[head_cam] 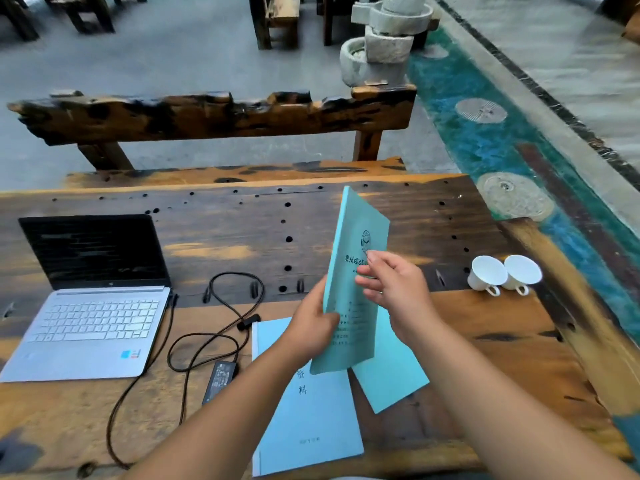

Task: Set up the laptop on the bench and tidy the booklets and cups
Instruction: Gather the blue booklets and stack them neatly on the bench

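Nearest the camera, a pale blue booklet (pixel 311 410) lies flat on the wooden bench (pixel 485 358), its long axis running toward twelve o'clock. Just at its two o'clock, a teal booklet (pixel 391 372) lies flat, partly tucked under a raised one.

The raised teal booklet (pixel 356 271) is held above the bench's middle, nearly upright, its long axis pointing to about one o'clock and its printed cover facing right. The left hand (pixel 311 327) grasps its lower left edge, thumb on the cover. The right hand (pixel 394 285) pinches the cover's middle with curled fingers. Both forearms reach in from six o'clock.

At nine o'clock an open silver laptop (pixel 90 306) sits with its dark screen upright. Between the laptop and the booklets, a black charger brick (pixel 220 379) and its looped cable (pixel 207 337) lie on the wood. At three o'clock two white cups (pixel 504 273) lie tipped, touching each other. Beyond, at twelve, stands another wooden bench (pixel 214 116).
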A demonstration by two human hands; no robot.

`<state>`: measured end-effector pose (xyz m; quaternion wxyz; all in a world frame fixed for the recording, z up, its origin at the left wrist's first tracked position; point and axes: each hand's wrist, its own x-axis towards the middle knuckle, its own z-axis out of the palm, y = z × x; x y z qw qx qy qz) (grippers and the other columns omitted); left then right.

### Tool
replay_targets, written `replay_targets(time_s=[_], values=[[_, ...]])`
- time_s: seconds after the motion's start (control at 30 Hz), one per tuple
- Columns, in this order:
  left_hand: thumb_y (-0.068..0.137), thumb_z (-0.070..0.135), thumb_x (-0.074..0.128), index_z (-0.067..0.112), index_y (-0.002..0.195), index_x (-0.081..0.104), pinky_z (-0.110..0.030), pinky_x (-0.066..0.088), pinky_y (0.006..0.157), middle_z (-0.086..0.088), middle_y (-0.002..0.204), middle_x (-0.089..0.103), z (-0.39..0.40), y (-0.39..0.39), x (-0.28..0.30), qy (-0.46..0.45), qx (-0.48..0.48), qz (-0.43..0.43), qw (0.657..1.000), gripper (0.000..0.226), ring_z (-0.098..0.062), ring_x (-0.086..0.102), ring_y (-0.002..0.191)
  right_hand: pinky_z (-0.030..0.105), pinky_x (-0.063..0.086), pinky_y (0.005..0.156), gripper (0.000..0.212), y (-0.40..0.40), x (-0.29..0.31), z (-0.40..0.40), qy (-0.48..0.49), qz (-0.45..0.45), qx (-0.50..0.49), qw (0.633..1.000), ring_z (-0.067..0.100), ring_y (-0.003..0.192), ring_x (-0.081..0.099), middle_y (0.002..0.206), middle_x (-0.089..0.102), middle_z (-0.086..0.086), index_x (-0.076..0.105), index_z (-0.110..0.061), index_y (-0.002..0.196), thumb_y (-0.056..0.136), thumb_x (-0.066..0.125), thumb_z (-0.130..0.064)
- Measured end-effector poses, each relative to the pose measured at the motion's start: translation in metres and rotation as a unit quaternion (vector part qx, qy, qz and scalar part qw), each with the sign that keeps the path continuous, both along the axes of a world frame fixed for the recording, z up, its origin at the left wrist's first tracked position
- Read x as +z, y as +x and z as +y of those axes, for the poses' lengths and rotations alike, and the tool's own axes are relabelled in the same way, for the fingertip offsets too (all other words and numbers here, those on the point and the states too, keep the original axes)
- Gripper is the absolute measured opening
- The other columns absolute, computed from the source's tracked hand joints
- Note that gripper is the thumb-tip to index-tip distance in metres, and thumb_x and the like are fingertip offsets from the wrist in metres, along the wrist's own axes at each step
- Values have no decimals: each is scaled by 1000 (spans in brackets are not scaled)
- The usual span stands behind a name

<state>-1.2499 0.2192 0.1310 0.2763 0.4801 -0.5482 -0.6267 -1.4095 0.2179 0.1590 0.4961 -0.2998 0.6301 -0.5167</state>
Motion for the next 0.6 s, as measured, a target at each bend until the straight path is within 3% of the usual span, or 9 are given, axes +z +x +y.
replay_targets(time_s=[0.07, 0.13, 0.2, 0.27, 0.37, 0.47, 0.6], values=[[84, -12, 44, 43, 116, 61, -57, 55, 87, -12, 119, 69, 5, 18, -3, 109, 24, 103, 988, 66, -36, 68, 105, 30, 53, 87, 22, -11, -19, 15, 5, 99, -7, 995, 11, 101, 67, 108, 72, -7, 68, -23, 111, 91, 68, -33], [82, -11, 50, 31, 121, 60, -57, 55, 82, -21, 124, 65, 14, 31, -5, 173, 11, 192, 966, 58, -45, 65, 107, 38, 46, 100, 44, -27, -41, 32, 80, 131, -25, 988, 16, 115, 59, 128, 62, -3, 57, -19, 130, 90, 69, -33], [80, -11, 54, 22, 130, 53, -56, 54, 82, -27, 130, 59, 23, 39, -7, 213, -15, 262, 941, 60, -50, 61, 110, 40, 44, 93, 52, -40, -59, 51, 189, -14, -11, 982, 20, 112, 56, 129, 57, -2, 52, -21, 133, 87, 70, -38], [80, -10, 58, 18, 135, 48, -57, 54, 83, -30, 133, 55, 31, 44, -9, 234, -29, 294, 926, 63, -51, 59, 112, 41, 52, 82, 46, -48, -71, 69, 244, -215, 62, 944, 27, 101, 65, 119, 65, 5, 61, -15, 123, 84, 68, -39], [78, -10, 58, 16, 138, 45, -58, 55, 84, -29, 133, 56, 37, 52, -12, 245, 0, 289, 925, 66, -51, 59, 112, 49, 60, 79, 41, -51, -76, 86, 179, -295, 102, 933, 37, 99, 71, 118, 70, 21, 63, -4, 122, 85, 65, -19], [79, -11, 55, 21, 136, 48, -60, 53, 86, -27, 131, 59, 41, 62, -20, 247, 31, 259, 933, 66, -52, 59, 113, 57, 55, 89, 33, -50, -74, 87, 130, -224, 113, 959, 41, 107, 68, 121, 69, 20, 60, -7, 124, 91, 60, -5], [86, -15, 47, 20, 132, 48, -57, 55, 85, -21, 123, 66, 49, 68, -34, 225, 54, 174, 957, 57, -46, 64, 108, 48, 57, 88, 22, -33, -68, 82, 111, -17, 139, 984, 26, 94, 74, 108, 76, 7, 68, -15, 105, 94, 57, 0]])
